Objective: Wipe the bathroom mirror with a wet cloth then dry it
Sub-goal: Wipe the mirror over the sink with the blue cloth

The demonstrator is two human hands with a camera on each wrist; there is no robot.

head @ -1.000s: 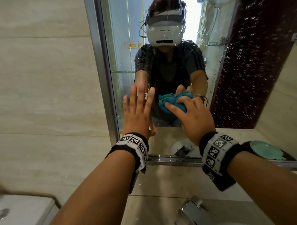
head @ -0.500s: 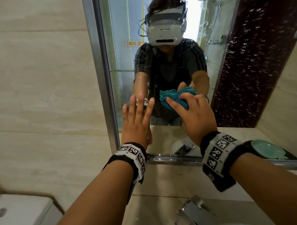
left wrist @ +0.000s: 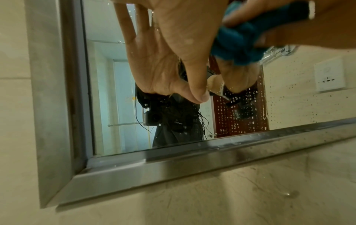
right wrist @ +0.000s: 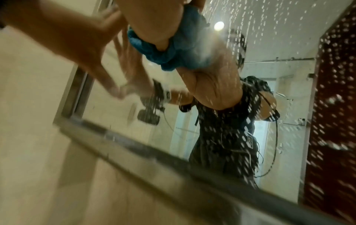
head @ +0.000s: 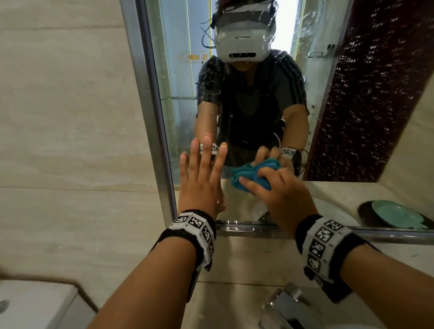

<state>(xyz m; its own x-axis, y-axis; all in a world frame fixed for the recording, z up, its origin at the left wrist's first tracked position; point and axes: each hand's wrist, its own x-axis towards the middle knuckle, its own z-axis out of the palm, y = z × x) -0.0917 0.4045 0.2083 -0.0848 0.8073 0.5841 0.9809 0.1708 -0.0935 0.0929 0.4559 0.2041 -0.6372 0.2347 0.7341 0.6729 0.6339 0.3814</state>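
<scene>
Beige stone worktop under the mirror's lower edge

In the head view the worktop (head: 240, 260) fills the lower middle of the frame, a pale marbled slab running from just below the mirror's metal frame down to the bottom edge. A chrome tap (head: 284, 310) rises from it at the lower centre, blurred and partly cut off by the frame. At the far right, just under the frame, only a narrow strip of the slab shows. In the left wrist view the same stone surface (left wrist: 212, 197) spans the bottom of the picture, with a water drop (left wrist: 288, 194) lying on it at the lower right.
</scene>
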